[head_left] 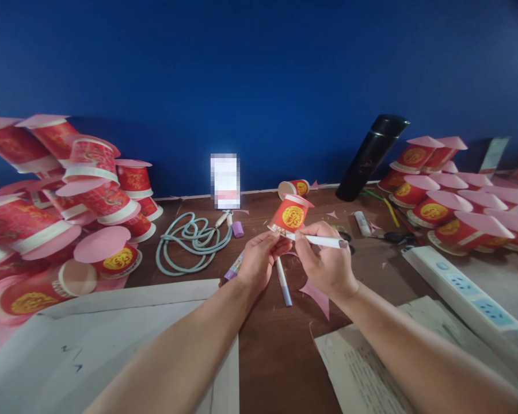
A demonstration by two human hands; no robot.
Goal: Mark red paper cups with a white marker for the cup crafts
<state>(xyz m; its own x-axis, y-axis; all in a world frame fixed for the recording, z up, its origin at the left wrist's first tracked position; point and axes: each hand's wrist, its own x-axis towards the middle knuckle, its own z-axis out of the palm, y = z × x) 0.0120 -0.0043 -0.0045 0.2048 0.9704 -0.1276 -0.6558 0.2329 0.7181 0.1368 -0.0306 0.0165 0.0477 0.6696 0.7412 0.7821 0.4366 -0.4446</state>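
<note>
A red paper cup (pixel 292 214) with a yellow emblem and a pink disc on its upper end is tilted above the table. My left hand (pixel 261 256) pinches its white lower band, which bears dark zigzag marks. In my right hand (pixel 326 259) is a white marker pen (pixel 323 241), its front end close to that band; the tip itself is hidden by the fingers. Below the hands a second white marker (pixel 284 283) lies on the table. A purple patterned tube (pixel 233 269) is partly covered by my left hand. Pink paper scraps (pixel 317 296) lie beneath my right hand.
Red cups with pink discs (pixel 90 207) are piled at left, more (pixel 453 201) at right. A lit phone (pixel 225 181), a coiled cable (pixel 190 244) and a leaning black flask (pixel 371 158) stand or lie toward the blue wall. A power strip (pixel 461 287) and papers (pixel 358 362) lie right.
</note>
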